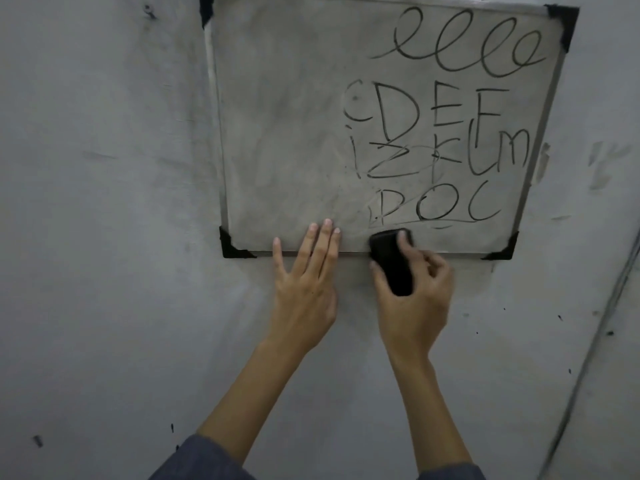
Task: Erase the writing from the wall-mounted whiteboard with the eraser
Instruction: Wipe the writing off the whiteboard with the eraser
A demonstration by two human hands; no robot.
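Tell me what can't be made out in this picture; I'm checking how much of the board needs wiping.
- Whiteboard top edge: cut off by the frame in the head view, so any writing above is unseen.
- Eraser wiping face: turned to the board and wall, partly covered by the right hand.
- Board strip under the left hand fingertips: hidden.
- Middle row of letters: overlapping and smeared, partly unreadable.

The whiteboard (277, 133) top edge is cut off; the eraser (391, 261) partly hides behind fingers (403, 242)

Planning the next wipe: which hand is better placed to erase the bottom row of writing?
Right hand: it grips the eraser just below that row. Left hand lies flat on the whiteboard edge.
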